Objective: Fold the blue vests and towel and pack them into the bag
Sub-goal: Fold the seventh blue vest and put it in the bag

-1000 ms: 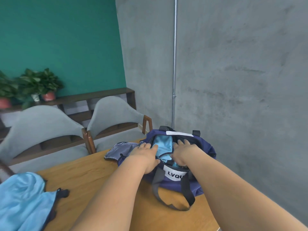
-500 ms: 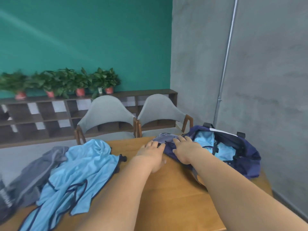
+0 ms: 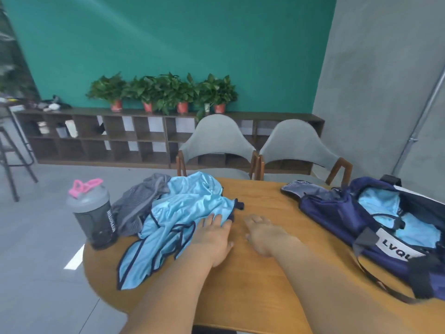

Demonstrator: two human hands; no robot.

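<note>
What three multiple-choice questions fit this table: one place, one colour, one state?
1. Where does the shaker bottle stand? A) near the table's left edge B) on the floor C) on a chair
2. What colour is its lid loop? A) green B) pink C) yellow
3. How is the bag? A) zipped shut B) open, light blue cloth inside C) upside down

1 A: it stands by the grey cloth there. 2 B: the loop is pink. 3 B: the cloth shows through its mouth.
</note>
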